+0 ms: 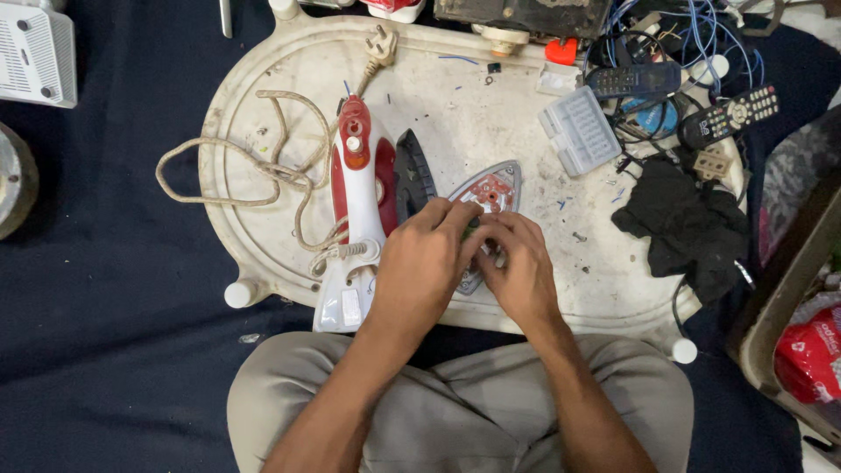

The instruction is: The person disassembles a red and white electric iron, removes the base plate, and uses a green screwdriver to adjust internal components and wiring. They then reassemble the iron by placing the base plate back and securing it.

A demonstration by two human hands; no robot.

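A grey iron soleplate [491, 194] with a red heating part on top lies on a dirty white oval tray table [455, 105]. Both hands meet over its near end. My left hand [425, 263] covers the plate's left side, fingers curled onto it. My right hand [523, 267] pinches something small at the plate's middle; what it is stays hidden. To the left lies the iron's red and white upper shell [355, 201], and a black inner cover [413, 180] rests between shell and plate. A braided beige cord [263, 166] runs from the shell to a plug [381, 44].
A clear plastic bit case [580, 130], two remote controls [729, 114], tangled blue wires [701, 35] and a black cloth [692, 223] crowd the table's right side. A white box [35, 54] sits far left on the dark blue floor cloth. A red packet [810, 355] lies at right.
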